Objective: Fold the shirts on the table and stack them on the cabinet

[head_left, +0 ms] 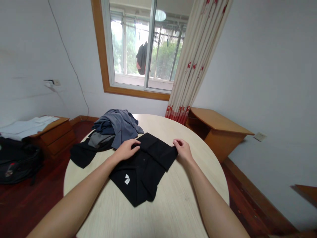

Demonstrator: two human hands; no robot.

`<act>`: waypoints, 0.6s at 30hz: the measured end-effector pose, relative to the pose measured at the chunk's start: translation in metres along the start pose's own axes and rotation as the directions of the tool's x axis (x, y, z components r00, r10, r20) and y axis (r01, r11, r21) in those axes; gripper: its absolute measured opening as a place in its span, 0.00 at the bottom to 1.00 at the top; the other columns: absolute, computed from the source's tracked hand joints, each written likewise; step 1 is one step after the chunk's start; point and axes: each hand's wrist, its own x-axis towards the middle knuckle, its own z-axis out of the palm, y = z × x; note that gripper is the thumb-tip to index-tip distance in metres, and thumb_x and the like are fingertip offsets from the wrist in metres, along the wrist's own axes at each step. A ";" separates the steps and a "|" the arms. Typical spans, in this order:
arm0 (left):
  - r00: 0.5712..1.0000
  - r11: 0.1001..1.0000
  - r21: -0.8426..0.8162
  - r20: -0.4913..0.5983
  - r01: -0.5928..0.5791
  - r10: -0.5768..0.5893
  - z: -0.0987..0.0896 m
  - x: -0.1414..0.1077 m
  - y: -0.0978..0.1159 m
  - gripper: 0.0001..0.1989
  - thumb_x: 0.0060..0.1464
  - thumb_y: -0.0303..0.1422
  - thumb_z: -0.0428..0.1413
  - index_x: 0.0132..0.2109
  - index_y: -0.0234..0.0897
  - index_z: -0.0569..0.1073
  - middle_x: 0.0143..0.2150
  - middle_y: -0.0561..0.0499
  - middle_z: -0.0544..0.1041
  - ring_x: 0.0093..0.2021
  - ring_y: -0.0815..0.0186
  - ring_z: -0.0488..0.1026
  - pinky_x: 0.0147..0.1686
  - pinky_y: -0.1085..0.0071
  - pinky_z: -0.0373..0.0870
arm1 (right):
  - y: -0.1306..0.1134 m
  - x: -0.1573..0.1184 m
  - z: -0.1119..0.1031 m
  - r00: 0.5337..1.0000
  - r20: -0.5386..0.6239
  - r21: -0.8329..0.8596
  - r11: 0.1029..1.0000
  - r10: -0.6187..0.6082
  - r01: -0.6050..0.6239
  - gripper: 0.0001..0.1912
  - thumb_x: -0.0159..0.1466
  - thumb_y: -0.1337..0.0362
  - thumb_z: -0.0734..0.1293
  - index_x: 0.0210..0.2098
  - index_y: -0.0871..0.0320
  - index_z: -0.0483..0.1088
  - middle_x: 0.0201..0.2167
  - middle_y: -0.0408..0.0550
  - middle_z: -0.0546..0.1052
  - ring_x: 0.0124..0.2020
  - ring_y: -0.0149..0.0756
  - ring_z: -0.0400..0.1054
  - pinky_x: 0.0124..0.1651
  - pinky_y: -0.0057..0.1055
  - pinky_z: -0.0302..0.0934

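Observation:
A black shirt (148, 165) lies partly folded on the round pale table, with a small white mark and a button or two showing on its upper face. At the shirt's left upper edge is my left hand (127, 149), its thumb and curved fingers apart over the cloth. My right hand (182, 150) has its fingers closed at the shirt's right corner, which is lifted slightly; the fingertips partly hide the pinched cloth. Left of the shirt, a heap of clothes (117, 124) in grey-blue, dark blue, grey and black sits close to my left hand.
The round table (183, 201) stands before a window with a patterned curtain (192, 66). Beyond its right edge is a wooden desk (220, 122). On the left are a drawer cabinet (55, 137) bearing papers and a black backpack (19, 162) on the floor.

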 end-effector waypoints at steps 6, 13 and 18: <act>0.974 0.989 0.050 0.187 -0.139 0.127 0.008 -0.003 -0.005 0.18 0.52 0.43 0.62 0.47 0.41 0.79 0.54 0.43 0.77 0.56 0.52 0.73 0.60 0.55 0.64 | -0.037 -0.027 0.017 0.863 0.459 -0.121 0.948 -0.210 0.295 0.18 0.58 0.51 0.72 0.43 0.54 0.78 0.44 0.50 0.80 0.46 0.43 0.73 0.53 0.42 0.63; 0.960 0.983 0.151 0.273 -0.108 0.064 0.006 -0.005 -0.006 0.25 0.45 0.37 0.67 0.52 0.40 0.76 0.65 0.39 0.68 0.64 0.48 0.65 0.63 0.52 0.59 | -0.044 -0.032 0.024 0.737 0.653 -0.259 0.863 -0.174 0.434 0.12 0.57 0.58 0.73 0.39 0.55 0.78 0.38 0.48 0.80 0.41 0.42 0.72 0.47 0.38 0.62; 0.969 0.957 0.286 0.245 -0.050 -0.022 0.005 -0.005 0.001 0.22 0.47 0.34 0.66 0.51 0.38 0.75 0.63 0.39 0.68 0.63 0.48 0.65 0.62 0.55 0.61 | -0.045 -0.021 0.015 0.815 0.543 -0.221 0.902 -0.201 0.370 0.07 0.60 0.60 0.67 0.29 0.55 0.74 0.29 0.45 0.77 0.31 0.38 0.69 0.38 0.34 0.61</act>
